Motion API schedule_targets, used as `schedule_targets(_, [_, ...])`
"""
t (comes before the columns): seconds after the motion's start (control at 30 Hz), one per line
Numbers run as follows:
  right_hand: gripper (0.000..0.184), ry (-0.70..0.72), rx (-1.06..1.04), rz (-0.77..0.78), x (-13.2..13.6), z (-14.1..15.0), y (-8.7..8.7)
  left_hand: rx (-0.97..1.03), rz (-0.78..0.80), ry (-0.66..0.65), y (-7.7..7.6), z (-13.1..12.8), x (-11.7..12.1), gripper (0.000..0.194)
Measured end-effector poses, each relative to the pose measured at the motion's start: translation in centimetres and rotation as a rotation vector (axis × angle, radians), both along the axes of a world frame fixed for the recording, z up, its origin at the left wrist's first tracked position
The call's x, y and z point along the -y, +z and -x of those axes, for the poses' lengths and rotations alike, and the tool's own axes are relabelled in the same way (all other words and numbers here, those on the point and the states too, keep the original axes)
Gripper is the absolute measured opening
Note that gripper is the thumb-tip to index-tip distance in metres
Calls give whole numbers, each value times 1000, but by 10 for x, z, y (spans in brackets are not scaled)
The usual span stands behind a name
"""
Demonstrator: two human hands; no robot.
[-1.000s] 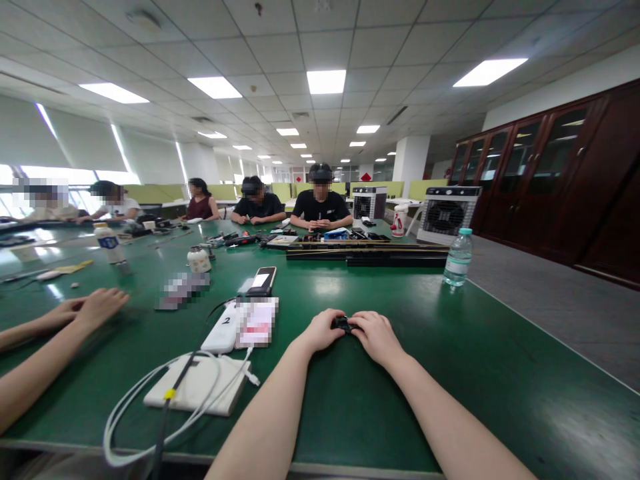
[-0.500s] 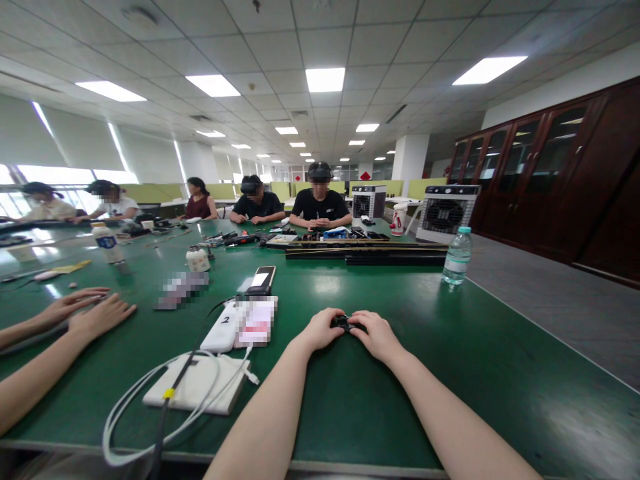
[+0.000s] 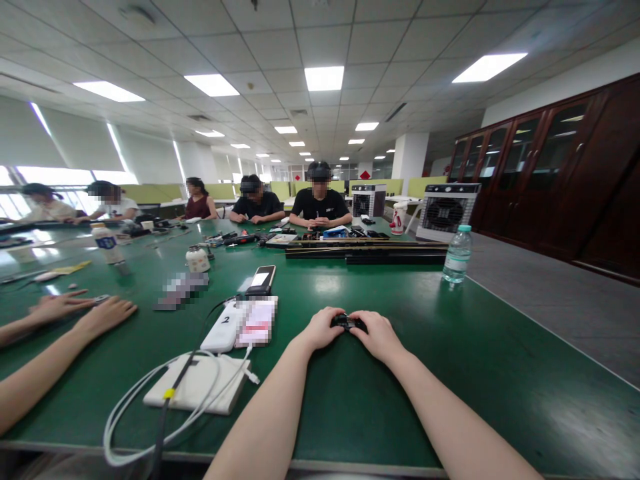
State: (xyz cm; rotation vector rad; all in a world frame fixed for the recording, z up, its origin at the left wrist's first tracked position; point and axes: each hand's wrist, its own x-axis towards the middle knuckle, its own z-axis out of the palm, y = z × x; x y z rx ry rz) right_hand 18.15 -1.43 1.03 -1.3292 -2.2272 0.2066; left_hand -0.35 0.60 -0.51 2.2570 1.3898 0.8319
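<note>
Left hand (image 3: pixel 324 328) and right hand (image 3: pixel 376 333) closed round small dark part (image 3: pixel 346 322), shape mostly hidden, below frame centre, at glossy green tabletop (image 3: pixel 480 347). Clear plastic bottle (image 3: pixel 457 259) right; flat white slab (image 3: pixel 197 385) lower left.

black object (image 3: pixel 344 321), plain green table (image 3: pixel 360 407)

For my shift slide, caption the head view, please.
Left hand and right hand hold a small dark object between them at a green table, bottle farther right.

water bottle (image 3: pixel 457 259), upright | white cable (image 3: pixel 120 461), looped | brown cabinets (image 3: pixel 530 213)
</note>
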Motion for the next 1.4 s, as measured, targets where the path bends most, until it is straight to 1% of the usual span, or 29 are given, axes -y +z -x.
schedule_targets(0.1, [17, 7, -19, -20, -3, -2, -3, -8, -4, 3, 0, 0, 0, 39])
schedule_targets(0.27, [17, 11, -32, -18, -6, -2, -5, -24, -4, 10, 1, 0, 0, 38])
schedule_targets(0.67, [17, -6, -41, 25, -1, 0, -1, -23, 6, 21, 1, 0, 1, 39])
schedule_targets(0.8, [22, 17, -76, 23, -1, -1, -1, -36, 7, 20, 2, 0, 2, 39])
schedule_targets(0.9, [20, 34, -89, 17, -2, -2, -2, -44, 0, 14, 3, -1, 3, 39])
schedule_targets(1.07, [18, 30, -56, 14, -2, 0, -2, -51, -5, 13, 3, -1, 3, 34])
schedule_targets(1.3, [20, 18, -5, -4, 2, 4, 1, -69, -1, 17, 2, -1, 1, 34])
schedule_targets(1.4, [19, 9, -6, 20, 3, 4, 1, -65, -1, 17, 2, -1, 1, 35])
